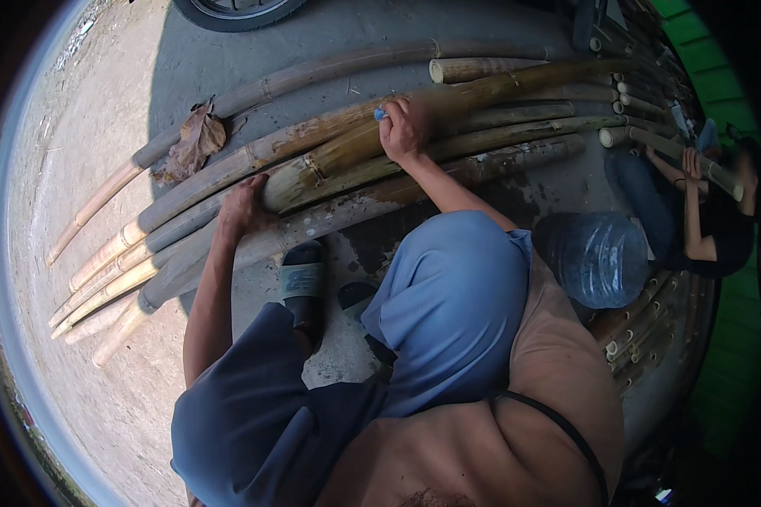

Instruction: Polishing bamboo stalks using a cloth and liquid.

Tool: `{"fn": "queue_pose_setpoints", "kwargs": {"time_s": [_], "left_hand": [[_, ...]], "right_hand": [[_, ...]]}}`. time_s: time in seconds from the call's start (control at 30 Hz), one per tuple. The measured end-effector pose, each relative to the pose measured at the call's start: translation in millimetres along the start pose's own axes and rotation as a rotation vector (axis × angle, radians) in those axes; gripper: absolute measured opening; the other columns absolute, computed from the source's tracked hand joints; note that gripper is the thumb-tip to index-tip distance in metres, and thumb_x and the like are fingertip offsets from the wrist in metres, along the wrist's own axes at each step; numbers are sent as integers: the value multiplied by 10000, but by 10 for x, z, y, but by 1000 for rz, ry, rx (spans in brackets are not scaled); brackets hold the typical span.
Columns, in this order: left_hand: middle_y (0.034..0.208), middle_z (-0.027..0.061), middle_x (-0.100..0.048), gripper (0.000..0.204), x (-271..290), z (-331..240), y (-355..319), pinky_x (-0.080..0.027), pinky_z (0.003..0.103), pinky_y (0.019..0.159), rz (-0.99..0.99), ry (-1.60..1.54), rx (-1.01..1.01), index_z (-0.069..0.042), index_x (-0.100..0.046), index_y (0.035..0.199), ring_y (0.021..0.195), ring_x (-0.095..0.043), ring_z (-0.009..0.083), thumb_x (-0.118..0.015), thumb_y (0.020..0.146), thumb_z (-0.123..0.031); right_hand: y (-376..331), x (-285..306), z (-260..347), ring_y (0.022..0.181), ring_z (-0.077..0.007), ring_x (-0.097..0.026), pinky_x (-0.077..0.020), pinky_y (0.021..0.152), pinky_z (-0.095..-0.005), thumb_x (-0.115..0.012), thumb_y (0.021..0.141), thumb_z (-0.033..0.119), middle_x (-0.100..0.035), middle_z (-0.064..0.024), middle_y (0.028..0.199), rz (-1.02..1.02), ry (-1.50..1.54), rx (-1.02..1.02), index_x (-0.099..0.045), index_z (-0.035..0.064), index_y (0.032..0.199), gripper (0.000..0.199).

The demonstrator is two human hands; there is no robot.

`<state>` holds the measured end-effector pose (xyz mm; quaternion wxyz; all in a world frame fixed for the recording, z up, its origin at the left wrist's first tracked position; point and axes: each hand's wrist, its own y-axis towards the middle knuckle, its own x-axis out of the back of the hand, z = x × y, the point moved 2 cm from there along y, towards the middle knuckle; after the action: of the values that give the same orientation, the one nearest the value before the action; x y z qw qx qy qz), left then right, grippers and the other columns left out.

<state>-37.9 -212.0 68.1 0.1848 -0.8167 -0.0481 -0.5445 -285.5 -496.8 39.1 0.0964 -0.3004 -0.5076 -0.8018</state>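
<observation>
Several long bamboo poles (330, 144) lie side by side on the ground in front of me. My left hand (243, 208) presses flat on one pole near its middle, fingers spread. Further along the same bundle, my right hand (404, 128) is closed on a small blue object (380, 112) held against a thick brown pole. My knees in blue shorts and my sandalled feet (303, 279) sit just below the poles.
A dry brown leaf (193, 144) rests on the poles at left. A clear blue water jug (596, 258) lies at right, beside more stacked bamboo (638, 334). Another person (702, 203) sits at far right holding a pole. A tyre (237, 10) shows at top.
</observation>
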Motion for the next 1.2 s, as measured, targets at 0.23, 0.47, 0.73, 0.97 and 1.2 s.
{"fn": "queue_pose_setpoints", "kwargs": {"time_s": [0.23, 0.47, 0.73, 0.97, 1.2], "left_hand": [[1269, 250, -701, 970, -83, 309, 163, -542, 483, 1038, 99, -98, -234, -32, -610, 1450, 1202, -670, 429, -931, 603, -380], [1299, 242, -660, 897, -28, 308, 25, -530, 474, 1061, 122, -147, -1, -14, -589, 1358, 1246, -631, 413, -940, 621, -386], [1294, 203, -584, 851, -116, -89, -60, -536, 523, 1032, -159, 161, -34, -39, -561, 1290, 1283, -558, 416, -1002, 607, -291], [1191, 222, -666, 808, -129, 106, 26, -537, 500, 1015, -140, -29, -100, -11, -593, 1241, 1170, -643, 444, -980, 578, -260], [1268, 252, -710, 843, 97, 187, 117, -553, 471, 1031, 68, -184, -69, 17, -660, 1319, 1167, -689, 434, -951, 612, -338]], "right_hand": [[-225, -228, 1198, 1107, -386, -655, -489, 1068, -536, -632, 893, 133, -679, -169, 1057, 295, 296, 183, -660, 43, 1044, 178], [153, 297, -714, 1022, -419, -643, -505, 961, -538, -576, 910, 160, -693, -177, 1033, 77, -29, 0, -682, 49, 991, 174], [-133, 4, -104, 1247, -390, -589, -363, 1188, -619, -632, 905, 140, -667, -132, 1162, -24, -207, -179, -655, 88, 1033, 140], [-284, -320, 1152, 1217, -391, -618, -417, 1162, -569, -630, 930, 178, -690, -161, 1159, 306, 235, 120, -702, 52, 1127, 244], [80, 367, -867, 1141, -416, -649, -456, 1101, -566, -609, 915, 205, -717, -161, 1099, 15, -144, -44, -707, 70, 1054, 217]]}}
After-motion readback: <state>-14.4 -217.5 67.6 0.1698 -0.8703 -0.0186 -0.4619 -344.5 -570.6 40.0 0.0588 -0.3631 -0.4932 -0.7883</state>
